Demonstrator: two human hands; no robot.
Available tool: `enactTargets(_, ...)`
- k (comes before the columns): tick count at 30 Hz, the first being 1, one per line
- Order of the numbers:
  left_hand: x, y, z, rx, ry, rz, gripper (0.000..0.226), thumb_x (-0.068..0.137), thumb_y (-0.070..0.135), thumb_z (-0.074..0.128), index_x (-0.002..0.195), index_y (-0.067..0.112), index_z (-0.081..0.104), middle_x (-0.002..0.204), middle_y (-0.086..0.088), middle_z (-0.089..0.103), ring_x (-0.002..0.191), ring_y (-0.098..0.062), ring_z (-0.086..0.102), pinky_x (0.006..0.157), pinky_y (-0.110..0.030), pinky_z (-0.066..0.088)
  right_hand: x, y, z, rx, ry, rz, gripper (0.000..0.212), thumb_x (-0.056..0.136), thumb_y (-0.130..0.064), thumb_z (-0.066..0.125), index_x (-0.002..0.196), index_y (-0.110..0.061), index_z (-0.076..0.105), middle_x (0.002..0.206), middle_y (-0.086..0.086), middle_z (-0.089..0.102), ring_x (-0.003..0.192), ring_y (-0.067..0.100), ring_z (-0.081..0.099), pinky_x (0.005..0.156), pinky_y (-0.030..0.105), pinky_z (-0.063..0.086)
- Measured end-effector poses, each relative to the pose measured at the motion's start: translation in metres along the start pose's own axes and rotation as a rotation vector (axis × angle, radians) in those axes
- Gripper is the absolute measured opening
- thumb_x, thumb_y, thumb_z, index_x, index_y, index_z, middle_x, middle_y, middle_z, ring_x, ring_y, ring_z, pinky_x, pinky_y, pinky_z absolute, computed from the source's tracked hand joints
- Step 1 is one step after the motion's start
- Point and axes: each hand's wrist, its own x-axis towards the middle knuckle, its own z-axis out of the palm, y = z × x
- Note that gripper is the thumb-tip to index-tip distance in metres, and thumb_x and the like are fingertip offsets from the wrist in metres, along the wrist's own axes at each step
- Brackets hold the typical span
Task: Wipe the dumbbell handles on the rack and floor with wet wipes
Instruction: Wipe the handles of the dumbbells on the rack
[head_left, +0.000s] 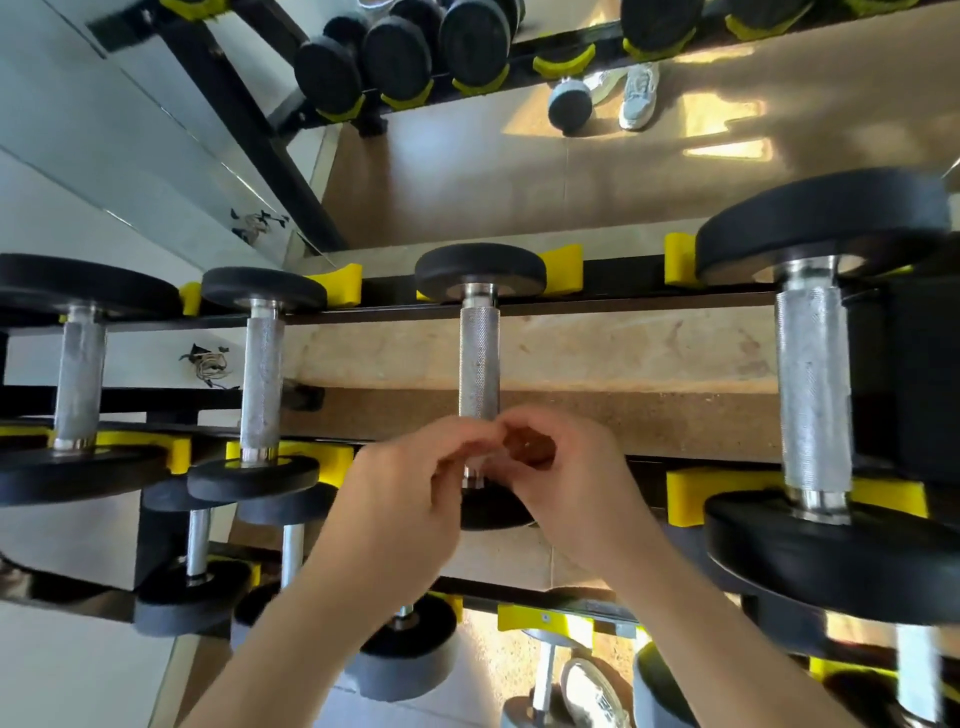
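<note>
On the top row of the black rack (623, 306), four dumbbells lie across the rails in yellow cradles (563, 267). Both hands meet at the near end of the middle dumbbell (479, 358), over its knurled steel handle, and they hide part of the near black plate. The left hand (400, 499) has its fingers curled toward the handle. The right hand (566, 483) is curled too, with a dark hollow between thumb and fingers. Whether either hand grips the handle or pinches something small, I cannot tell. A larger dumbbell (813, 384) lies well apart on the right, and two others (262, 384) lie on the left. Behind the rack, a mirror (467, 171) reflects it.
</note>
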Motion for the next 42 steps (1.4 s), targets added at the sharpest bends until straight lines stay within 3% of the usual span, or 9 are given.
enactTargets(5,-0.036,0.000,0.011,-0.039,0.158,-0.057,0.025,0.087,0.039,0.058,0.111,0.040,0.064,0.114,0.023,0.059,0.103,0.008,0.055,0.085,-0.001,0.039,0.006,-0.001,-0.006,-0.182,-0.036,0.114,0.011,0.082,-0.023,0.075,0.075,-0.029,0.071,0.067,-0.015,0.067,0.063,-0.001,0.061,0.060,0.016,0.047)
enactTargets(8,-0.040,-0.004,0.016,-0.049,0.225,-0.045,0.024,0.082,0.044,0.061,0.103,0.038,0.068,0.109,0.023,0.060,0.098,0.006,0.057,0.080,-0.007,0.046,0.010,0.000,-0.009,-0.295,-0.003,0.169,0.021,0.079,-0.019,0.078,0.067,-0.030,0.065,0.061,-0.014,0.063,0.056,0.000,0.057,0.048,0.012,0.040)
enactTargets(14,-0.044,-0.013,0.020,-0.199,0.340,-0.132,0.030,0.070,0.034,0.082,0.098,0.026,0.074,0.103,0.015,0.066,0.094,0.002,0.062,0.081,-0.007,0.047,0.014,-0.038,0.012,-0.586,-0.161,-0.105,0.004,0.085,-0.028,0.070,0.082,-0.026,0.073,0.078,-0.009,0.067,0.070,0.006,0.059,0.060,0.015,0.044)
enactTargets(22,-0.046,-0.013,0.029,-0.190,0.379,-0.108,0.024,0.073,0.033,0.073,0.096,0.028,0.075,0.099,0.024,0.059,0.094,0.010,0.057,0.075,0.000,0.042,0.056,-0.038,0.018,-0.739,0.356,-0.450,0.012,0.075,-0.003,0.075,0.070,-0.008,0.066,0.071,0.006,0.061,0.058,0.021,0.057,0.047,0.026,0.039)
enactTargets(25,-0.046,-0.017,0.027,-0.195,0.377,-0.112,0.023,0.075,0.033,0.071,0.097,0.030,0.075,0.098,0.024,0.061,0.091,0.007,0.059,0.072,-0.008,0.048,0.055,-0.036,0.019,-0.795,0.272,-0.472,0.007,0.074,-0.002,0.076,0.074,-0.006,0.070,0.080,0.009,0.062,0.064,0.023,0.060,0.054,0.025,0.037)
enactTargets(29,-0.045,-0.017,0.025,-0.192,0.376,-0.094,0.023,0.074,0.033,0.071,0.095,0.028,0.076,0.097,0.018,0.064,0.088,0.004,0.060,0.072,-0.012,0.049,0.013,-0.022,0.012,-0.776,-0.002,-0.452,0.012,0.071,-0.006,0.080,0.079,-0.012,0.073,0.079,0.002,0.063,0.064,0.020,0.062,0.053,0.032,0.054)
enactTargets(34,-0.044,-0.013,0.024,-0.188,0.365,-0.112,0.021,0.074,0.035,0.070,0.094,0.030,0.074,0.096,0.020,0.062,0.089,0.005,0.058,0.070,-0.010,0.048,0.059,-0.031,0.000,-0.706,0.297,-0.451,0.009,0.079,-0.001,0.071,0.076,-0.009,0.070,0.084,0.004,0.062,0.069,0.019,0.059,0.057,0.035,0.052)
enactTargets(38,-0.041,-0.012,0.019,-0.173,0.309,-0.121,0.013,0.080,0.031,0.073,0.093,0.030,0.074,0.093,0.023,0.062,0.086,0.005,0.059,0.071,-0.010,0.048,0.020,-0.021,0.011,-0.598,0.141,-0.367,0.006,0.084,-0.014,0.071,0.079,-0.017,0.072,0.084,-0.006,0.062,0.074,0.004,0.057,0.065,0.014,0.046)
enactTargets(42,-0.012,-0.009,0.005,-0.219,0.255,-0.155,0.019,0.084,0.030,0.068,0.103,0.033,0.070,0.093,0.025,0.061,0.088,0.005,0.060,0.075,-0.012,0.050,0.016,-0.022,0.005,-0.359,0.075,-0.117,0.005,0.082,-0.020,0.075,0.079,-0.023,0.073,0.077,-0.011,0.067,0.070,0.003,0.061,0.064,0.016,0.048)
